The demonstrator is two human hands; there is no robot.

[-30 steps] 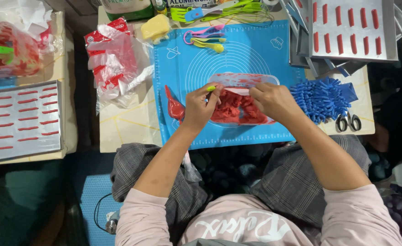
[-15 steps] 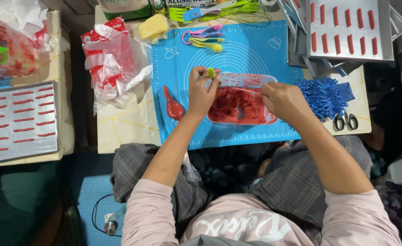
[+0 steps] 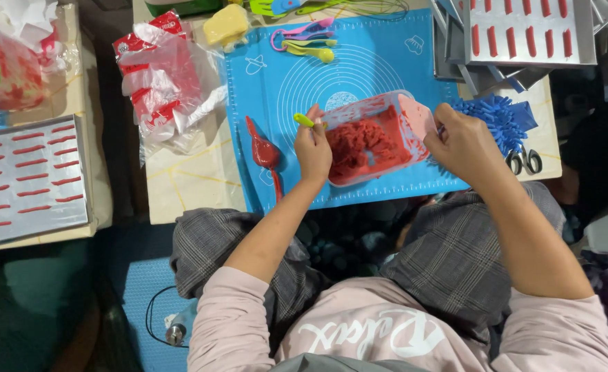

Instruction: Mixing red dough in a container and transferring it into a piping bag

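At the tub's near-left edge, left hand (image 3: pixel 312 148): fingers are pinching a small yellow-green tool (image 3: pixel 304 120) by its handle, knuckles resting against the rim

Right hand (image 3: pixel 464 141): it is gripping the far-right end wall of the tub, fingers curled round the rim, keeping the container tipped toward the tool

Tub (image 3: pixel 414 117): a clear rectangular plastic container, smeared pink, is sitting tilted on the blue silicone mat (image 3: pixel 387 62) between the two hands

Red paste (image 3: pixel 362 145): a crumbly red mass is lying in the lower half of the tub, close by the left fingers

Doing it well: judging by the tilt, the right hand ought to be holding the tub steady while the tool is working along the wall, so the paste is gathering at the low side rather than smearing up the rim

Risk: the tub is looking light and slick, so a loose grip could be letting it slide on the mat

Just left of the hand: a red-coated spoon (image 3: pixel 264 153) is lying on the mat, apart from the fingers

Farther out: a blue bristly brush (image 3: pixel 500 117) and scissors (image 3: pixel 524 162) are lying beyond the right hand; trays of red strips (image 3: pixel 21 179) are standing at far left
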